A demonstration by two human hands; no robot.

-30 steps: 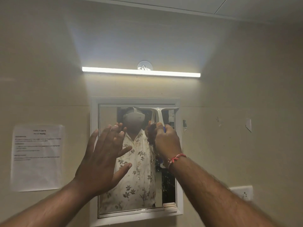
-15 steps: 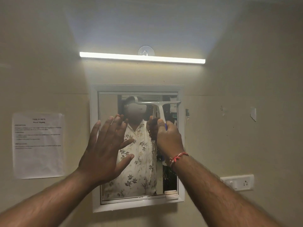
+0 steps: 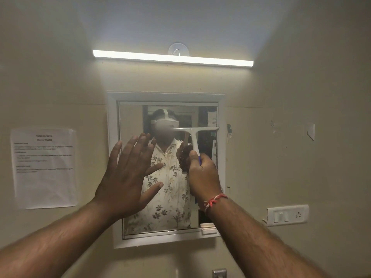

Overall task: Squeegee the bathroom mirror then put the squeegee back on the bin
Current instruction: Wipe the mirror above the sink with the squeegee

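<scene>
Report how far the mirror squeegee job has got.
Done: the squeegee is already in the right hand's grip.

In hand: its blade lies across the upper right part of the mirror, so a wiping stroke is under way; the left hand is spread open in front of the glass.

Left: the glass below the blade, then returning the squeegee to the bin, which is out of view.

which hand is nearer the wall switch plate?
Right. The right hand grips the squeegee just left of the switch plate; the left hand is farther left, over the mirror.
</scene>
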